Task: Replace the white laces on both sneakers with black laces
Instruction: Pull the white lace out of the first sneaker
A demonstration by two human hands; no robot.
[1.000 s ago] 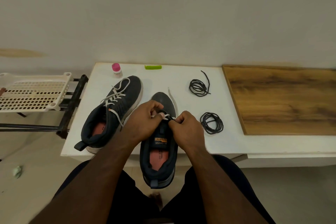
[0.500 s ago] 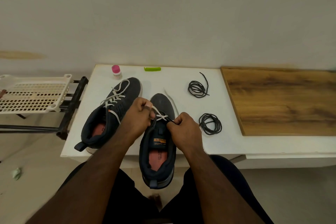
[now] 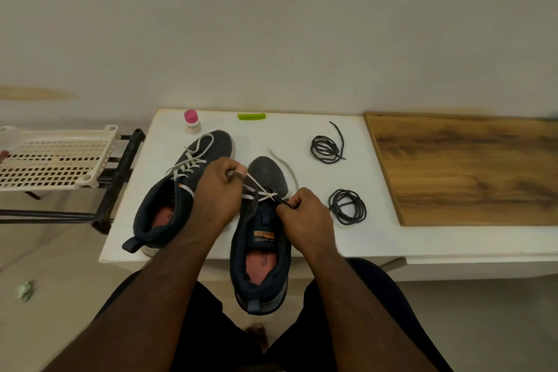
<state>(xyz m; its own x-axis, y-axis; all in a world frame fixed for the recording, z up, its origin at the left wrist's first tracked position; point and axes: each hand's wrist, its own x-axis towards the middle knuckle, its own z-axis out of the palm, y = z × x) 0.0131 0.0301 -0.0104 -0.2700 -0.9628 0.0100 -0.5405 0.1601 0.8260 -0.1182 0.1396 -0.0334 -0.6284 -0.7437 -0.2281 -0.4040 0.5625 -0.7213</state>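
Two dark sneakers lie on the white table (image 3: 302, 127). The left sneaker (image 3: 169, 199) still carries its white lace, fully threaded. The right sneaker (image 3: 262, 238) hangs over the table's front edge, its white lace (image 3: 256, 189) partly pulled out, one loose end trailing past the toe. My left hand (image 3: 219, 190) pinches a taut strand of that white lace, raised above the eyelets. My right hand (image 3: 305, 214) grips the sneaker's eyelet edge at its right side. Two coiled black laces lie to the right: the far coil (image 3: 326, 149) and the near coil (image 3: 347, 207).
A small pink-capped bottle (image 3: 191, 121) and a green clip (image 3: 251, 116) sit at the table's back edge. A wooden board (image 3: 465, 169) covers the right part. A cream plastic rack (image 3: 51, 160) on a black frame stands to the left.
My left hand has drawn the white lace up and to the left, out of the right sneaker's eyelets. My right hand stayed on the sneaker's right side.
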